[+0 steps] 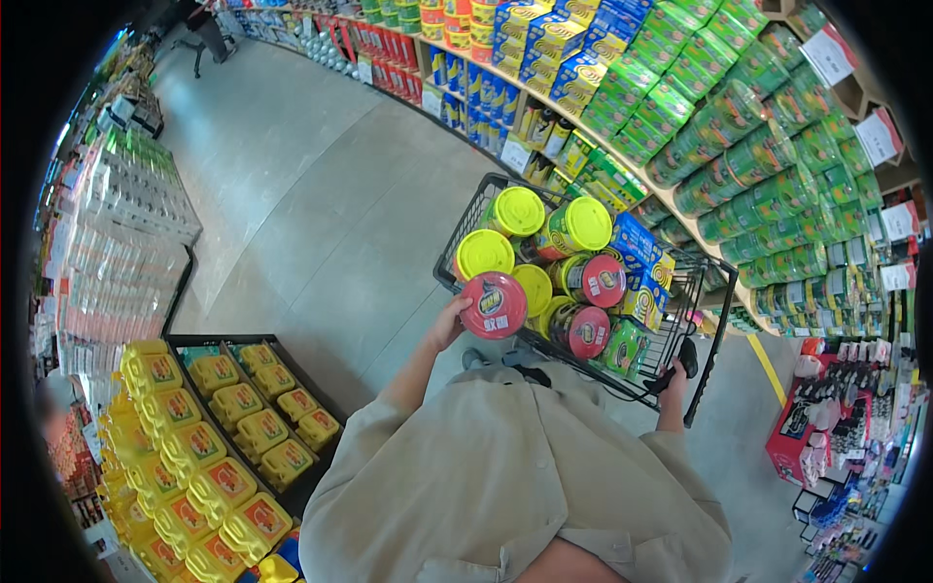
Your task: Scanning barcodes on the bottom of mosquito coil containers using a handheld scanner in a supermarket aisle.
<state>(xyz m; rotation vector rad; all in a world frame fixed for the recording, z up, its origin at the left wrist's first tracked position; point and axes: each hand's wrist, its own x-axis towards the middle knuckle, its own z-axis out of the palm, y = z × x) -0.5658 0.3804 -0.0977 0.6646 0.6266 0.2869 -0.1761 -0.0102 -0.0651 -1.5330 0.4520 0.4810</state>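
My left hand grips the edge of a round tub with a red lid, at the near left rim of a black wire shopping cart. Inside the cart are several tubs with yellow lids, two more red-lidded tubs, blue-and-yellow boxes printed with coils, and a green pack. My right hand is closed around a black handheld object at the cart's near right end; its exact kind is unclear.
Shelves beyond the cart hold green-wrapped cylinders, green boxes and blue-and-yellow boxes. Yellow jugs fill a black display bin at lower left. Wrapped stacks line the left side. A person stands far off.
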